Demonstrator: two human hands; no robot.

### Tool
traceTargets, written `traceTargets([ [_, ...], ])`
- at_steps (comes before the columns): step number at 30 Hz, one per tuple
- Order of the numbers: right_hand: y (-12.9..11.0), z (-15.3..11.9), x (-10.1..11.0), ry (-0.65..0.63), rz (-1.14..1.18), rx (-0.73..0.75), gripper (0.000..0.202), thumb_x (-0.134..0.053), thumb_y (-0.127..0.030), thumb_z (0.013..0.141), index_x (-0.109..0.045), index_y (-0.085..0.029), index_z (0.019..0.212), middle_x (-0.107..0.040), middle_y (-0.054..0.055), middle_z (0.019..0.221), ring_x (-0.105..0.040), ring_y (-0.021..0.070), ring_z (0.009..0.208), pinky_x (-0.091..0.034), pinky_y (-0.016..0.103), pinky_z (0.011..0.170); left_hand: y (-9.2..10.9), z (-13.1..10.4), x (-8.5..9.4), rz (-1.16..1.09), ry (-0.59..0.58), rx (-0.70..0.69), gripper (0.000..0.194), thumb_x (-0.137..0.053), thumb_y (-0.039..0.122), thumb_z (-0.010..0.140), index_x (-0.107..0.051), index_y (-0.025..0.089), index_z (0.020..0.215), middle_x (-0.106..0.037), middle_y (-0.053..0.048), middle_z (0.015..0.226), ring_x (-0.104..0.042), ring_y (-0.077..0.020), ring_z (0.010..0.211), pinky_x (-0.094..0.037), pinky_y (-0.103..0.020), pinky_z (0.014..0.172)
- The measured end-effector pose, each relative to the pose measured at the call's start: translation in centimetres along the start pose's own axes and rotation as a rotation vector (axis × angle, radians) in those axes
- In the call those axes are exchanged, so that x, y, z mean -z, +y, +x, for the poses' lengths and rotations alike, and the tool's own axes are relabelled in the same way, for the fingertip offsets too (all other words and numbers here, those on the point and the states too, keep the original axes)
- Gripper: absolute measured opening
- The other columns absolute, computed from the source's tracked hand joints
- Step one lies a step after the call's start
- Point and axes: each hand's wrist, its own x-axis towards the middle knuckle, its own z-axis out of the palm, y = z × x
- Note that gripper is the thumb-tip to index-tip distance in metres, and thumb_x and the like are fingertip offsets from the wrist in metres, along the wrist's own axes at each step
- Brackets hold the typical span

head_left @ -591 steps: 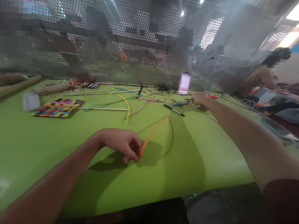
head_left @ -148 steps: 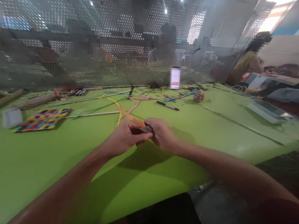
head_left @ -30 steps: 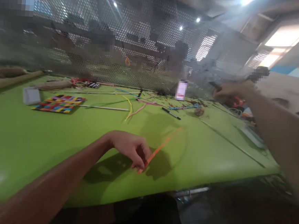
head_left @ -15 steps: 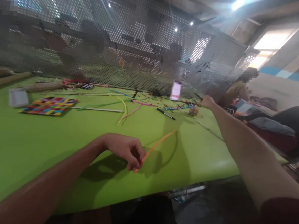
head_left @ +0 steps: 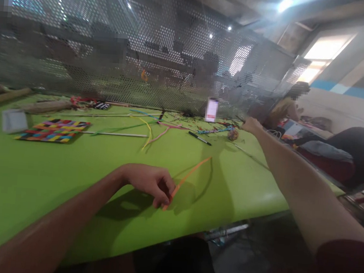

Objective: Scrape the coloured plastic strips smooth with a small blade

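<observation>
Close to the table's near edge, my left hand (head_left: 151,182) pinches the lower end of a thin orange strip (head_left: 189,176). The strip arcs up and away to the right, its shadow on the green tabletop beside it. My right hand (head_left: 252,125) is stretched far forward at the table's back right. Its fingers are closed, and a thin dark thing (head_left: 239,118) juts from them toward the left; its kind is too blurred to tell. Below that hand sit a small multicoloured ball (head_left: 233,134) and a blue patterned strip (head_left: 215,130).
A black pen (head_left: 200,138), a yellow strip (head_left: 149,130) and a pink strip (head_left: 159,136) lie mid-table. A woven colourful mat (head_left: 54,130) and a white tray (head_left: 14,121) are at left. A phone (head_left: 212,110) leans on the perforated metal screen (head_left: 173,81). Another person (head_left: 290,105) sits at right.
The view has shifted slightly, moving the scene a little to the left. My left hand keeps its pinch on the orange strip, and my right hand stays stretched out at the back.
</observation>
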Motion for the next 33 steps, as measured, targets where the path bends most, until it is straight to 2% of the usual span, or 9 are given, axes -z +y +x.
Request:
traceTargets([
  [5, -0.7, -0.3, 1.4, 0.118, 0.000, 0.042, 0.012, -0.063, -0.005, 0.079, -0.061, -0.013, 0.070, -0.064, 0.012, 0.085, -0.049, 0.0130, 0.080, -0.032, 0.035, 0.078, 0.2, 0.1, -0.1, -0.005, -0.012, 0.011, 0.015, -0.075, 0.031, 0.087, -0.075, 0.016, 0.084, -0.076, -0.005, 0.079, -0.067, -0.0118, 0.064, -0.055, -0.021, 0.066],
  [7, -1.7, -0.6, 2.3, 0.163, 0.011, 0.076, 0.009, -0.060, -0.006, 0.082, -0.064, -0.011, 0.076, -0.065, 0.014, 0.089, -0.050, 0.0128, 0.081, -0.032, 0.034, 0.078, 0.4, 0.1, 0.0, -0.032, 0.045, -0.039, 0.018, -0.074, 0.033, 0.088, -0.074, 0.016, 0.083, -0.073, -0.004, 0.075, -0.066, -0.0117, 0.065, -0.054, -0.022, 0.066],
  [10, -4.3, -2.4, 3.7, 0.256, 0.113, 0.178, 0.009, -0.062, -0.010, 0.086, -0.064, -0.011, 0.077, -0.063, 0.010, 0.083, -0.050, 0.0122, 0.077, -0.033, 0.032, 0.076, 0.9, 0.1, 0.2, -0.077, 0.318, -0.174, 0.022, -0.071, 0.035, 0.091, -0.072, 0.015, 0.085, -0.069, -0.001, 0.074, -0.065, -0.0112, 0.067, -0.054, -0.023, 0.068],
  [13, -7.7, -6.7, 4.3, 0.228, 0.336, 0.346, 0.021, -0.072, -0.020, 0.083, -0.056, -0.015, 0.070, -0.055, 0.001, 0.069, -0.045, 0.0096, 0.066, -0.034, 0.027, 0.069, 1.4, 0.0, 0.5, -0.163, 0.598, -0.282, 0.024, -0.069, 0.037, 0.093, -0.067, 0.014, 0.086, -0.067, 0.000, 0.075, -0.063, -0.0104, 0.066, -0.054, -0.025, 0.068],
  [16, -11.0, -13.0, 3.1, 0.098, 0.511, 0.616, 0.031, -0.072, -0.024, 0.084, -0.050, -0.017, 0.064, -0.046, -0.004, 0.062, -0.039, 0.0078, 0.059, -0.033, 0.024, 0.062, 1.7, 0.0, 0.6, -0.249, 0.739, -0.363, 0.026, -0.072, 0.038, 0.090, -0.066, 0.014, 0.085, -0.064, 0.000, 0.071, -0.061, -0.0103, 0.062, -0.054, -0.025, 0.064],
  [19, -13.2, -18.9, 0.7, -0.012, 0.466, 0.996, 0.035, -0.061, -0.020, 0.086, -0.039, -0.018, 0.059, -0.036, -0.005, 0.056, -0.032, 0.0081, 0.056, -0.025, 0.025, 0.058, 1.8, 0.1, 0.5, -0.284, 0.808, -0.398, 0.026, -0.074, 0.039, 0.088, -0.066, 0.014, 0.085, -0.065, 0.000, 0.073, -0.061, -0.0102, 0.061, -0.054, -0.025, 0.061],
  [21, -13.9, -21.5, -1.0, -0.028, 0.488, 1.126, 0.035, -0.057, -0.021, 0.087, -0.035, -0.019, 0.060, -0.036, -0.005, 0.056, -0.031, 0.0086, 0.055, -0.023, 0.025, 0.057, 1.7, 0.2, 0.5, -0.288, 0.833, -0.398, 0.028, -0.075, 0.040, 0.087, -0.067, 0.013, 0.084, -0.067, -0.002, 0.077, -0.062, -0.0099, 0.060, -0.054, -0.025, 0.060],
  [26, -13.4, -23.9, -3.7, -0.039, 0.557, 1.207, 0.026, -0.051, -0.016, 0.086, -0.038, -0.020, 0.065, -0.044, -0.003, 0.061, -0.035, 0.0101, 0.057, -0.025, 0.025, 0.058, 1.6, 0.4, 0.4, -0.260, 0.886, -0.379, 0.023, -0.079, 0.035, 0.083, -0.071, 0.013, 0.085, -0.067, -0.001, 0.076, -0.060, -0.0094, 0.059, -0.055, -0.025, 0.060],
  [33, -12.9, -24.6, -5.0, -0.034, 0.558, 1.291, 0.019, -0.050, -0.015, 0.084, -0.040, -0.021, 0.070, -0.049, 0.000, 0.064, -0.039, 0.0133, 0.059, -0.028, 0.026, 0.060, 2.0, 0.3, 0.0, -0.215, 0.856, -0.321, 0.021, -0.080, 0.032, 0.081, -0.071, 0.013, 0.084, -0.065, 0.000, 0.071, -0.059, -0.0105, 0.060, -0.054, -0.025, 0.060],
])
